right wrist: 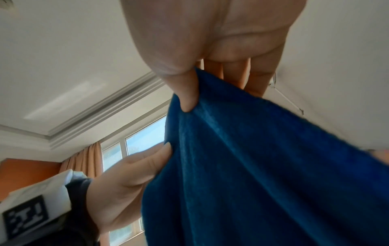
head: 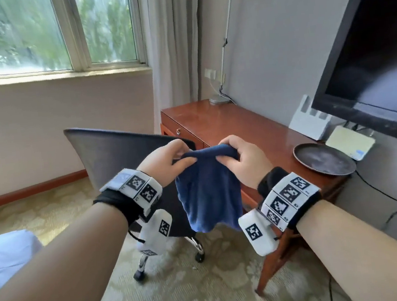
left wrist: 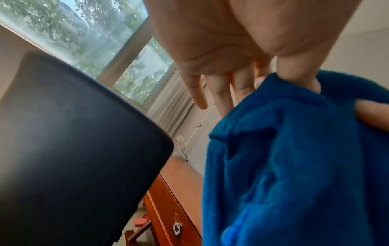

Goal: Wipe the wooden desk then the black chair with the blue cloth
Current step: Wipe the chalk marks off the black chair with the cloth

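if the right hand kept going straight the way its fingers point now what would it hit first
Most likely the left hand: the right hand points toward it across the blue cloth that both pinch. Depth is unclear; the black chair lies beyond.

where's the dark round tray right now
In the head view the dark round tray lies on the right, at the near end of the wooden desk, beside a pale flat box below the monitor.
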Motion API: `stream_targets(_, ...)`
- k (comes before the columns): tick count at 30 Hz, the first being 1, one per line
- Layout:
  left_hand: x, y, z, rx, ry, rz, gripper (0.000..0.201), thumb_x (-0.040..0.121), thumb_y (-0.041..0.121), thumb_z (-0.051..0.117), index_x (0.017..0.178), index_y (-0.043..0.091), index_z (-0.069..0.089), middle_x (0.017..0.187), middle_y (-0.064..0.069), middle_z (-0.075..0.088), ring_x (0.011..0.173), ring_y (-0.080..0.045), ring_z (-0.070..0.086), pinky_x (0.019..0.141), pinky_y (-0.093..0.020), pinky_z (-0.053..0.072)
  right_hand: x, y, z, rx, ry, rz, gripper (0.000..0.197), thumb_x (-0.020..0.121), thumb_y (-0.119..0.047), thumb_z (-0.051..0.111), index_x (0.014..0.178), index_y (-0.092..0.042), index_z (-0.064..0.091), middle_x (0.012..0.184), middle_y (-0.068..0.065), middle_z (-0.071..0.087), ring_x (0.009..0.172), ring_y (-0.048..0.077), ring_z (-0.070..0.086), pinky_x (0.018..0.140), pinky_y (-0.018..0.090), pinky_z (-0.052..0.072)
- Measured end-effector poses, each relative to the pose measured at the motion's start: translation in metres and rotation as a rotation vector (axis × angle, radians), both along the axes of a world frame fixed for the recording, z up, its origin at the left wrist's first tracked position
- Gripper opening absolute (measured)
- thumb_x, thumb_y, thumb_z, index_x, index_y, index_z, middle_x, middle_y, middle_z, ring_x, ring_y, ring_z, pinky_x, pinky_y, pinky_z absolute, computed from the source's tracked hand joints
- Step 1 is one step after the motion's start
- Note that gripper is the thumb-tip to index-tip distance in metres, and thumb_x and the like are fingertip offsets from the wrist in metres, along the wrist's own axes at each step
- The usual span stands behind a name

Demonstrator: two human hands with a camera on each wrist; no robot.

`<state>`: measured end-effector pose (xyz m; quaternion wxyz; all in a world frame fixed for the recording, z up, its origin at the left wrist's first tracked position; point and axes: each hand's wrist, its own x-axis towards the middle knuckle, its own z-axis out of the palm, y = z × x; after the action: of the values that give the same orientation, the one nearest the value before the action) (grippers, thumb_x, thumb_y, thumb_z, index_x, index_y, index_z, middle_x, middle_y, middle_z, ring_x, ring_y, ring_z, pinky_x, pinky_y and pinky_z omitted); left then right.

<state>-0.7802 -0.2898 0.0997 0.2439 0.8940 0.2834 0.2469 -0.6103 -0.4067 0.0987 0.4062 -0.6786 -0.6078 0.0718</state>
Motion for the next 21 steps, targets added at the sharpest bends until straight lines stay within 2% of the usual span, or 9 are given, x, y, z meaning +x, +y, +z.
stream_targets(1,0.009,-0.006,-0.002,-0.028,0.015,0.000,0.016,0.091,0.026,0.058,0.101,0.016,0.051,0.091,0.007,0.056,0.086,-0.011,0.054,0.074,-0.018,0.036,0.007,-0.007,0.004,-0.004,-0.016,-0.019,0.009,0.090,-0.019,0.056,0.091,-0.027,0.054,0.076,-0.012,0.059,0.075,0.007,0.055,0.063,0.012,0.038)
stream_targets(3,0.028,-0.016,-0.007,-0.118,0.028,-0.044,0.022,0.089,0.027,0.061,0.103,0.019,0.047,0.096,0.005,0.058,0.088,-0.012,0.056,0.080,-0.022,0.041,0.025,-0.020,0.010,0.004,-0.037,-0.042,0.010,0.089,-0.018,0.056,0.089,-0.027,0.054,0.081,-0.009,0.059,0.078,0.012,0.055,0.066,0.019,0.039)
stream_targets(6,0.067,-0.026,-0.013,-0.183,0.047,-0.135,0.027,0.087,0.024,0.065,0.108,0.025,0.049,0.100,0.006,0.063,0.094,-0.009,0.059,0.088,-0.024,0.043,0.063,-0.038,0.015,0.019,-0.062,-0.089,0.010,0.087,-0.016,0.056,0.085,-0.026,0.054,0.082,-0.010,0.058,0.079,0.011,0.054,0.070,0.024,0.042)
stream_targets(10,0.136,-0.037,-0.011,-0.075,0.106,-0.140,0.018,0.090,0.014,0.060,0.107,0.011,0.061,0.090,0.006,0.057,0.089,-0.013,0.055,0.084,-0.022,0.042,0.127,-0.061,0.015,-0.069,-0.065,-0.169,0.007,0.088,-0.020,0.055,0.089,-0.026,0.053,0.075,-0.012,0.059,0.076,0.011,0.056,0.070,0.025,0.044)
stream_targets(14,0.207,-0.043,-0.007,0.065,0.148,-0.150,0.015,0.090,0.010,0.058,0.103,0.004,0.062,0.089,-0.002,0.050,0.090,-0.021,0.049,0.077,-0.023,0.033,0.194,-0.078,0.015,-0.097,-0.024,-0.187,0.008,0.087,-0.020,0.059,0.093,-0.024,0.056,0.082,-0.008,0.063,0.083,0.014,0.060,0.080,0.033,0.049)
stream_targets(18,0.270,-0.046,-0.002,0.012,0.168,-0.167,0.022,0.091,0.011,0.057,0.112,0.009,0.062,0.096,-0.005,0.060,0.090,-0.020,0.055,0.077,-0.023,0.036,0.256,-0.092,0.010,-0.144,0.022,-0.229,0.011,0.088,-0.016,0.057,0.098,-0.020,0.056,0.089,-0.002,0.065,0.089,0.017,0.061,0.083,0.031,0.048)
stream_targets(21,0.319,-0.037,-0.001,-0.039,0.184,-0.219,0.024,0.090,0.010,0.059,0.114,0.009,0.063,0.095,-0.004,0.061,0.087,-0.014,0.053,0.085,-0.024,0.042,0.301,-0.094,0.000,-0.144,0.062,-0.309,0.009,0.088,-0.018,0.058,0.093,-0.025,0.055,0.085,-0.005,0.065,0.086,0.016,0.061,0.078,0.028,0.048)
